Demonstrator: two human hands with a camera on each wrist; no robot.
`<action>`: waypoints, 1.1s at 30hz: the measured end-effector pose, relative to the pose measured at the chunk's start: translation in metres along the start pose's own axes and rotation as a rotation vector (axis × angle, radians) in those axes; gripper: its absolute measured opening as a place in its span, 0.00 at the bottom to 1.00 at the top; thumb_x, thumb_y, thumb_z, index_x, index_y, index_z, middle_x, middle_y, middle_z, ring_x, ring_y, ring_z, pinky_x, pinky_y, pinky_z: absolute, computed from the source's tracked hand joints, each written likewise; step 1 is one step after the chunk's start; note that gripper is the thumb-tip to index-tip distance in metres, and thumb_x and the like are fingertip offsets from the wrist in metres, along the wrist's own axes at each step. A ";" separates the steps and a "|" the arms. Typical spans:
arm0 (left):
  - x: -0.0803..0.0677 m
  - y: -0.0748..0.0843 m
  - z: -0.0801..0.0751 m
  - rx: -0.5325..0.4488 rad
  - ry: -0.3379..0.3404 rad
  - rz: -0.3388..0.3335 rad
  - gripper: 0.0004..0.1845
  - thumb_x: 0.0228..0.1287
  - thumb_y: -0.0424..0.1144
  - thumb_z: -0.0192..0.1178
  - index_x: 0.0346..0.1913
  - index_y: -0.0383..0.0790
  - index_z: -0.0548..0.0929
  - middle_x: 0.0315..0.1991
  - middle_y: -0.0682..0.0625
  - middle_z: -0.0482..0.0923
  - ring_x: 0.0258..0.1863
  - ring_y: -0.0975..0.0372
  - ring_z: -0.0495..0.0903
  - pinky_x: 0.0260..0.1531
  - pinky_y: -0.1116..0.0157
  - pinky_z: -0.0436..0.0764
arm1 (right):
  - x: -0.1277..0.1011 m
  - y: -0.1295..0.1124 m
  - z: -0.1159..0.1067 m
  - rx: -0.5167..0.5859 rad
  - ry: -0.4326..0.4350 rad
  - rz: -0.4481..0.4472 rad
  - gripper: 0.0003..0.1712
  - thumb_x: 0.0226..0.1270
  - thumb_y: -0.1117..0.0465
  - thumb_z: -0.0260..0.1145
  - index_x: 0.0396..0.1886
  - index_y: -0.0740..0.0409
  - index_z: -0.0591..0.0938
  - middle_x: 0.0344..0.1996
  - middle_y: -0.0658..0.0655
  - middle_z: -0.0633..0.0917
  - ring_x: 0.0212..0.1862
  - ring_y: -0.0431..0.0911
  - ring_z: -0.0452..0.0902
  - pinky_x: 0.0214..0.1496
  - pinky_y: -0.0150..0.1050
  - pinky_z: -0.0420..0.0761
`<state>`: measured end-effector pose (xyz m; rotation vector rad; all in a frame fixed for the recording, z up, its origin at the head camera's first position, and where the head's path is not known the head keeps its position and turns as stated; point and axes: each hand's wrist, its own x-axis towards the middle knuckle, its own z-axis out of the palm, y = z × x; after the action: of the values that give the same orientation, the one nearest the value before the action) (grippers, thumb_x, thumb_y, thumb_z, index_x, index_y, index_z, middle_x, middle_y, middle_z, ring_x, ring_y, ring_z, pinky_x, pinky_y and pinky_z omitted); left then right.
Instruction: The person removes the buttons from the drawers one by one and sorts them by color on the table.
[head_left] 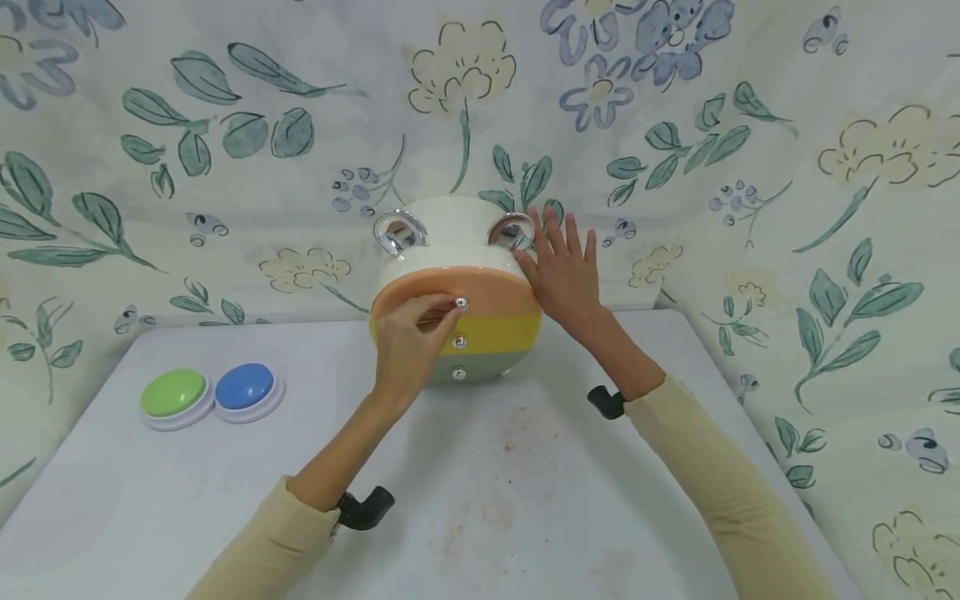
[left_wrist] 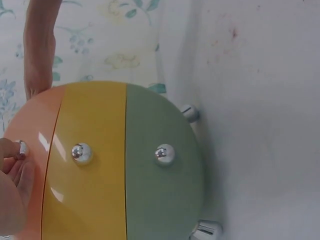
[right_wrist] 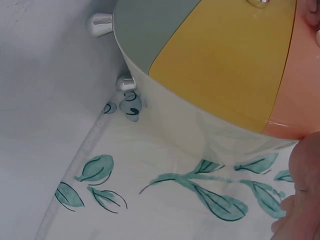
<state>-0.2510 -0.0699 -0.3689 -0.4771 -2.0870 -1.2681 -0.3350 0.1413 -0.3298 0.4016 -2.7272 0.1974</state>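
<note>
A rounded white cabinet point(head_left: 453, 229) stands against the back wall, with an orange drawer point(head_left: 495, 289) on top, a yellow drawer point(head_left: 498, 333) in the middle and a green drawer point(head_left: 489, 365) at the bottom. Each drawer front has a round silver knob. My left hand point(head_left: 405, 346) pinches the orange drawer's top knob point(head_left: 461, 303) between thumb and fingers. Against the cabinet's upper right side rests my right hand point(head_left: 566, 275), its fingers spread and pointing up. All the drawer fronts look flush in the left wrist view.
Two silver ear-shaped rings point(head_left: 400, 232) sit on the cabinet's top. To the left on the white table point(head_left: 345, 533) lie a green push button point(head_left: 172, 392) and a blue push button point(head_left: 244, 386). A flowered cloth point(head_left: 337, 192) hangs behind and beside the table.
</note>
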 end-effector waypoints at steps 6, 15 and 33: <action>-0.006 0.000 -0.002 -0.061 -0.057 -0.031 0.16 0.59 0.25 0.70 0.50 0.28 0.84 0.43 0.41 0.86 0.41 0.53 0.86 0.43 0.64 0.86 | 0.000 0.000 -0.002 0.011 -0.004 0.001 0.38 0.82 0.44 0.45 0.82 0.53 0.47 0.79 0.60 0.48 0.78 0.60 0.39 0.76 0.63 0.36; -0.024 -0.012 0.003 -0.054 -0.118 -0.079 0.31 0.57 0.25 0.71 0.64 0.36 0.76 0.46 0.42 0.82 0.45 0.52 0.84 0.47 0.59 0.85 | 0.000 0.000 -0.002 0.026 -0.010 0.003 0.38 0.82 0.44 0.44 0.82 0.53 0.48 0.79 0.60 0.48 0.78 0.60 0.39 0.76 0.63 0.36; -0.051 -0.029 0.030 -0.056 -0.017 -0.138 0.14 0.58 0.25 0.70 0.47 0.29 0.83 0.43 0.41 0.77 0.42 0.54 0.85 0.42 0.69 0.85 | -0.001 0.000 -0.002 0.032 -0.003 0.000 0.37 0.82 0.44 0.45 0.81 0.53 0.48 0.79 0.60 0.49 0.78 0.60 0.40 0.76 0.63 0.36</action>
<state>-0.2412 -0.0563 -0.4331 -0.3752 -2.1341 -1.4089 -0.3338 0.1423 -0.3286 0.4114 -2.7298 0.2405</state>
